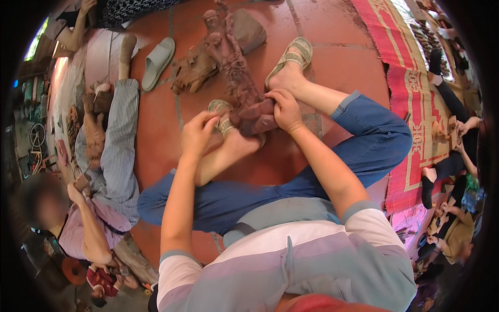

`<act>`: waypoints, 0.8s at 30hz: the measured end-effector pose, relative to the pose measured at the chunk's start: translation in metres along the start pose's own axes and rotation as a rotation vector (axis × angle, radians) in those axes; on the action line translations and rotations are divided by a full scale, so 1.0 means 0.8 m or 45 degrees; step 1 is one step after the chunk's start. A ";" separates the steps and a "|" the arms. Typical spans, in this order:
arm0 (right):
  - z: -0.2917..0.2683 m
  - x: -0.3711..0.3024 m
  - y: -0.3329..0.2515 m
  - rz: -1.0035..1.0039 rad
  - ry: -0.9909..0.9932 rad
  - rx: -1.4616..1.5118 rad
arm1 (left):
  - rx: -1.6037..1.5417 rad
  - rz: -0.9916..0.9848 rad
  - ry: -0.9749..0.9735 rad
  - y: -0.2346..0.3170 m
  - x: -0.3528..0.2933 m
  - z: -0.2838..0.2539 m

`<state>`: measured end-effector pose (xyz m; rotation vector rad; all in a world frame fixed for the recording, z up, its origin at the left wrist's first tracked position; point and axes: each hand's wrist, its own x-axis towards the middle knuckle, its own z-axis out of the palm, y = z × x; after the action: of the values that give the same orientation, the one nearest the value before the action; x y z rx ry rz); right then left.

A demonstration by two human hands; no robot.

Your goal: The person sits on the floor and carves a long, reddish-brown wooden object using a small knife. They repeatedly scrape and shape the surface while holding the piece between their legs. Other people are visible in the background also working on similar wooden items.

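Observation:
A reddish-brown carved wooden figure [236,67] lies lengthwise between my feet, its lumpy base toward me and its narrow top pointing away. My right hand [286,110] grips the right side of that base, fingers bent over its edge. Left of the base, my left hand [197,132] has its fingers pinched together. A small brownish piece seems to stick out from them, too small to name. Whether this piece touches the carving, I cannot tell.
A rough brown wood chunk [195,70] and a smoother block [248,31] flank the carving on red floor tiles. A grey slipper [158,63] lies left. Another person [93,223] sits at left beside wood carvings. A red patterned mat [403,104] covers the right, with more people beyond.

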<state>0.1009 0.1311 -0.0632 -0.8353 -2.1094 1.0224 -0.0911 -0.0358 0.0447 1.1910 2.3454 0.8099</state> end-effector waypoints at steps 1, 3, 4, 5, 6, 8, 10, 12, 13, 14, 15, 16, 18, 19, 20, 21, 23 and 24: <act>0.000 0.000 0.005 -0.027 0.002 -0.030 | -0.085 0.224 0.117 0.027 0.010 0.009; 0.001 -0.001 0.004 -0.043 -0.009 -0.044 | 0.111 0.419 0.088 0.044 0.025 0.024; 0.000 0.001 0.003 -0.052 -0.010 -0.059 | 0.203 0.520 0.078 0.050 0.032 0.032; 0.000 0.001 -0.001 -0.047 -0.017 -0.039 | 0.305 0.567 0.052 0.035 0.036 0.040; 0.000 0.000 -0.002 -0.040 -0.025 -0.026 | 0.370 0.556 0.036 0.011 0.030 0.043; 0.004 0.000 0.002 -0.015 -0.009 -0.004 | 0.484 0.476 0.005 -0.041 0.016 0.037; 0.007 -0.007 -0.001 -0.009 -0.011 0.011 | 0.593 0.335 -0.037 -0.084 -0.002 0.009; 0.004 0.005 0.005 -0.022 0.016 -0.004 | 0.534 0.309 0.025 -0.082 -0.002 -0.010; 0.003 0.002 0.006 -0.008 0.020 -0.015 | 0.418 0.351 0.058 -0.058 0.000 -0.010; 0.001 -0.002 0.005 -0.004 0.020 -0.024 | 0.299 0.400 0.083 -0.021 0.007 -0.004; -0.001 -0.002 0.004 0.005 0.011 -0.020 | 0.186 0.446 0.108 0.016 0.012 0.000; 0.000 -0.001 0.004 -0.008 0.008 -0.019 | 0.067 0.499 0.153 0.047 0.022 0.008; 0.001 0.001 0.001 -0.047 0.002 -0.013 | 0.185 0.511 0.091 0.025 0.022 0.044; 0.000 0.002 -0.003 -0.050 -0.006 -0.022 | 0.246 0.518 0.053 0.006 0.018 0.064; -0.002 0.000 -0.002 -0.050 -0.013 -0.022 | 0.324 0.443 0.054 -0.019 0.011 0.076; -0.001 0.003 0.002 -0.054 -0.007 -0.017 | 0.411 0.380 0.060 -0.048 0.005 0.078; -0.002 0.000 0.002 -0.032 0.003 -0.013 | 0.494 0.309 0.046 -0.070 -0.013 0.058; -0.002 0.008 0.004 -0.042 0.020 0.000 | 0.491 0.322 0.066 -0.069 -0.010 0.043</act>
<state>0.0993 0.1380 -0.0636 -0.8036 -2.1028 0.9956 -0.1005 -0.0573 -0.0163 1.6678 2.5001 0.4763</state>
